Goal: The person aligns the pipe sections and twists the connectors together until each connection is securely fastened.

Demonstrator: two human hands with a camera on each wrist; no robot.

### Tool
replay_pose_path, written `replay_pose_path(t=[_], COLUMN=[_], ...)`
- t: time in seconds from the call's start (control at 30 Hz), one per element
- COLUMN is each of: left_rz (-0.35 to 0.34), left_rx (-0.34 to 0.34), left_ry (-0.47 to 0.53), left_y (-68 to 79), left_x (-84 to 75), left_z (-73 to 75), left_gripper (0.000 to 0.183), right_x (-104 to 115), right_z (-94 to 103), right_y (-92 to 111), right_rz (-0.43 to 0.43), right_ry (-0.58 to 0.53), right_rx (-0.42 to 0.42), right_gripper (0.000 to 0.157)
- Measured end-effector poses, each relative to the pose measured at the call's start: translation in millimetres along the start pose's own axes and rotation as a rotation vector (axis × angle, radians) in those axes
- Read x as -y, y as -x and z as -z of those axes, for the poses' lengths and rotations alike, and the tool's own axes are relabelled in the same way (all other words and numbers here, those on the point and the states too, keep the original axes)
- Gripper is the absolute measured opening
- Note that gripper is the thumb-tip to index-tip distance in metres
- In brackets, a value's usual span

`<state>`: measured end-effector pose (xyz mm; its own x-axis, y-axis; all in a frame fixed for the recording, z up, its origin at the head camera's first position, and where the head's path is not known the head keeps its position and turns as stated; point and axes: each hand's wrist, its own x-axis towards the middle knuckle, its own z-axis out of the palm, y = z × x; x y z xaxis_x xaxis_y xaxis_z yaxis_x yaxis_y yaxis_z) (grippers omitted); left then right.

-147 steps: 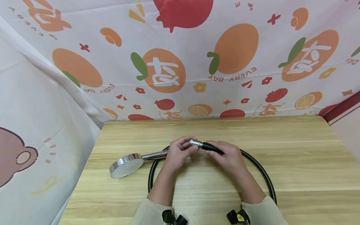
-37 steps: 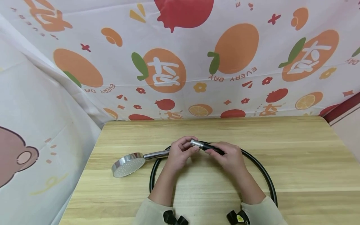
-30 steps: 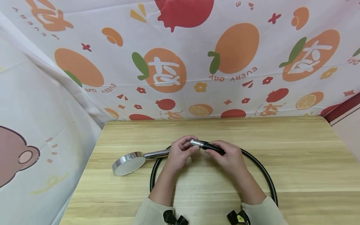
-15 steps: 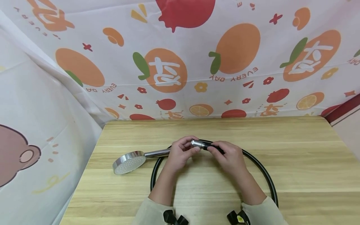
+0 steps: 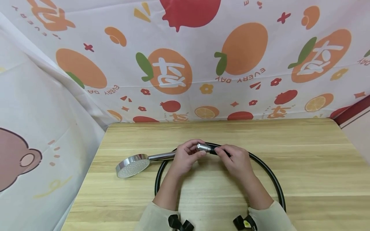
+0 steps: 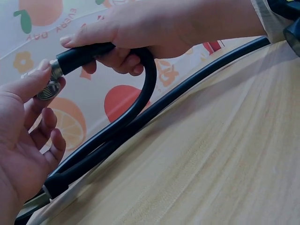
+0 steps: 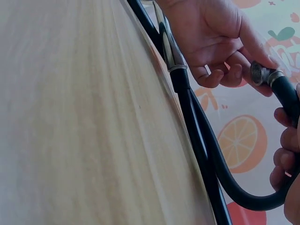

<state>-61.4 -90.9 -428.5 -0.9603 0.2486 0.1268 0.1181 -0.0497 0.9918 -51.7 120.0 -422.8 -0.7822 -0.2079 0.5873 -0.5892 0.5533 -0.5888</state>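
My left hand (image 5: 185, 157) pinches the silver threaded connector (image 5: 203, 147) at the end of a black shower hose (image 5: 270, 175), thumb in front and a finger behind. The other left fingers are loosely bent, as the left wrist view shows. On the right, my right hand (image 5: 238, 163) grips the black sleeve (image 6: 77, 57) just behind that connector. The connector's threaded opening (image 7: 256, 73) shows in the right wrist view. A chrome shower head (image 5: 133, 166) lies left of my left hand, which partly hides its handle. The hose's other end joins that handle (image 7: 173, 54).
The hose loops over the wooden table (image 5: 312, 160) behind and around both forearms. A fruit-print cloth (image 5: 205, 57) hangs along the table's back edge, and a white cloth (image 5: 57, 134) hangs at the left.
My right thumb and fingers have shifted slightly back along the sleeve, away from the connector. The shower head has moved a little right and away. My left hand keeps its pinch.
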Motion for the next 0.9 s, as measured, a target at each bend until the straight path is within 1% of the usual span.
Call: replay_pose_path(t=[0.03, 0.1, 0.2, 0.3, 0.33, 0.4, 0.5, 0.6, 0.67, 0.9], left_rz=[0.000, 0.000, -0.011, -0.010, -0.007, 0.000, 0.004, 0.005, 0.010, 0.004], left_rx=[0.001, 0.001, 0.004, 0.003, 0.002, -0.001, -0.006, -0.012, -0.014, -0.012], left_ry=[-0.003, -0.002, 0.009, 0.022, 0.023, 0.027, 0.037, 0.045, 0.040, -0.020], left_y=[0.0, -0.2, -0.6, -0.7, -0.6, -0.2, 0.0, -0.1, -0.1, 0.3], left_x=[0.2, 1.0, 2.0, 2.1, 2.0, 1.3, -0.2, -0.8, -0.9, -0.1], left_z=[-0.1, 0.0, 0.4, 0.8, 1.0, 1.1, 0.6, 0.1, -0.2, -0.6], left_gripper=[0.028, 0.027, 0.027, 0.027, 0.027, 0.027, 0.029, 0.030, 0.029, 0.027], right_x=[0.1, 0.3, 1.2, 1.9, 1.9, 1.1, -1.4, -2.8, -3.2, -0.9], right_z=[-0.1, -0.2, 0.2, 1.0, 1.2, 1.4, 0.0, -1.6, -2.2, 0.0], right_y=[-0.1, -0.3, -0.7, -1.0, -1.1, -1.4, -1.4, -1.2, -0.9, -0.8], right_rz=[-0.007, -0.018, -0.023, -0.030, -0.032, -0.022, 0.022, 0.067, 0.076, 0.036], right_ry=[0.004, 0.004, -0.013, -0.058, -0.078, -0.103, -0.113, -0.097, -0.082, -0.012], right_rx=[0.002, 0.007, 0.012, 0.020, 0.023, 0.031, 0.034, 0.024, 0.017, 0.066], right_gripper=[0.027, 0.029, 0.021, 0.013, 0.013, 0.020, 0.031, 0.037, 0.034, 0.023])
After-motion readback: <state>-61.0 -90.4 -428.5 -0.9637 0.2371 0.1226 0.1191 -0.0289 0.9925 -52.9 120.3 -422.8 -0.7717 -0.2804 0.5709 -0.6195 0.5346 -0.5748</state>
